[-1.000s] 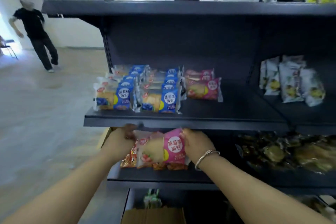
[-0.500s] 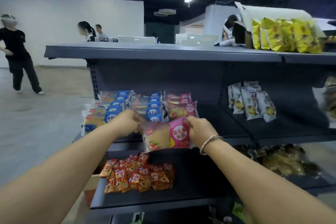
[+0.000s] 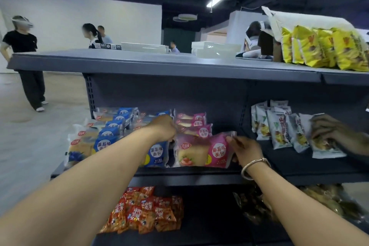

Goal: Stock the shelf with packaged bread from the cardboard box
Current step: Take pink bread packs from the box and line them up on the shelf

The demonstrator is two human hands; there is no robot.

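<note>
A pink strawberry bread packet (image 3: 201, 151) stands at the front of the dark middle shelf (image 3: 199, 171), in front of a short row of like pink packets (image 3: 196, 126). My left hand (image 3: 162, 128) grips its upper left corner. My right hand (image 3: 244, 150), with a bracelet on the wrist, pinches its right edge. Rows of blue bread packets (image 3: 107, 136) fill the shelf to the left. The cardboard box is out of sight.
Another person's hand (image 3: 335, 134) handles white snack packets (image 3: 279, 128) on the shelf section to the right. Red packets (image 3: 145, 209) lie on the lower shelf. Yellow bags (image 3: 323, 48) and white trays sit on the top shelf. Several people stand behind.
Both hands lifted the pink packet from below the shelf edge up and forward onto the middle shelf. The view tilted upward. Another person's hand came in at the right.
</note>
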